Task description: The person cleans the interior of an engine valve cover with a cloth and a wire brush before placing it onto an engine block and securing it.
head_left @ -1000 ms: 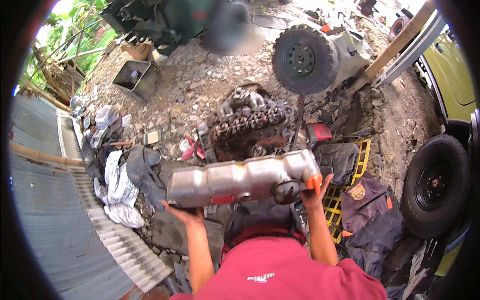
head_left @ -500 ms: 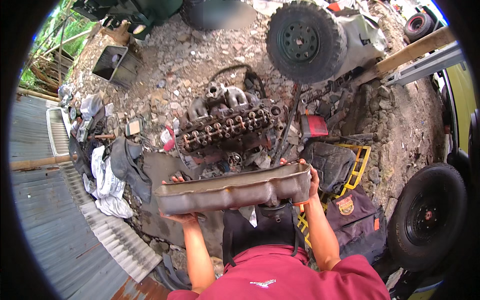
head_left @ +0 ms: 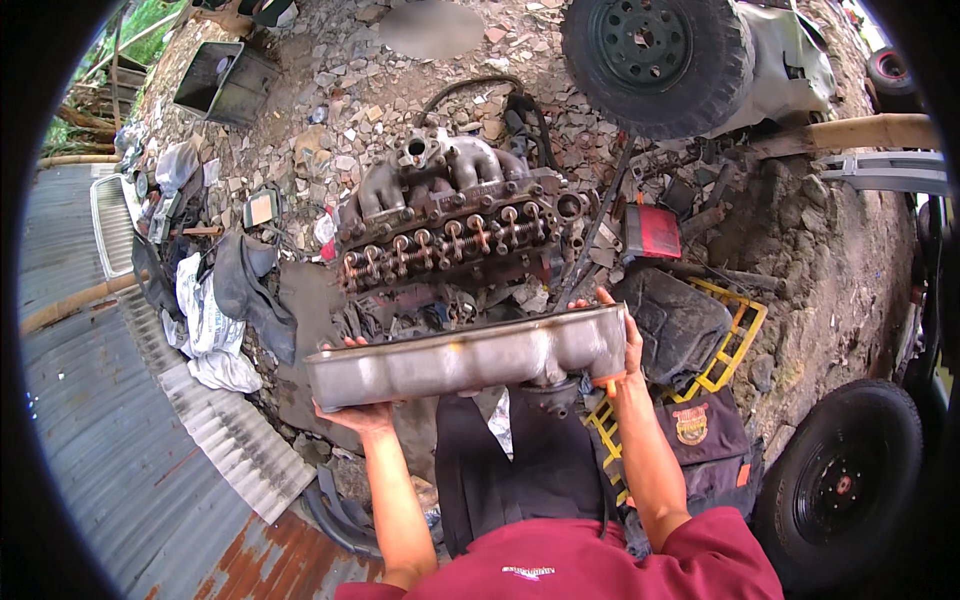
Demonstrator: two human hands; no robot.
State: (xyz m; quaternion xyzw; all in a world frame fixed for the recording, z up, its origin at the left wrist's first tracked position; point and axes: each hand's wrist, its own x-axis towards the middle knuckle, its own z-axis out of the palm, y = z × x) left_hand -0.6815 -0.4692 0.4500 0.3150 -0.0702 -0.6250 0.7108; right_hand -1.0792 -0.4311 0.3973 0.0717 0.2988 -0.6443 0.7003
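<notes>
A long grey metal valve cover [head_left: 450,362] is held up in front of my body, its side wall facing me. My left hand [head_left: 360,415] grips its left end, thumb side below and fingertips showing over the far edge. At the right end my right hand [head_left: 632,340] is closed round the corner, close to an orange cap [head_left: 607,380]. A dark round fitting [head_left: 550,398] juts from the cover's underside. Beyond it lies an engine cylinder head [head_left: 455,240] with exposed rocker arms and springs, and a curved metal manifold [head_left: 470,170] along its far side.
Rubble surrounds the cylinder head. A big tyre with a green rim [head_left: 655,50] lies far right, another wheel [head_left: 840,485] near right. A red lamp [head_left: 652,232], a yellow metal frame [head_left: 735,350] and a dark bag [head_left: 700,430] sit at right. Corrugated sheets [head_left: 120,400] line the left.
The valve cover has tipped in my hands, so its open inside no longer shows and more of its outer wall does. My view has shifted, bringing the cylinder head larger.
</notes>
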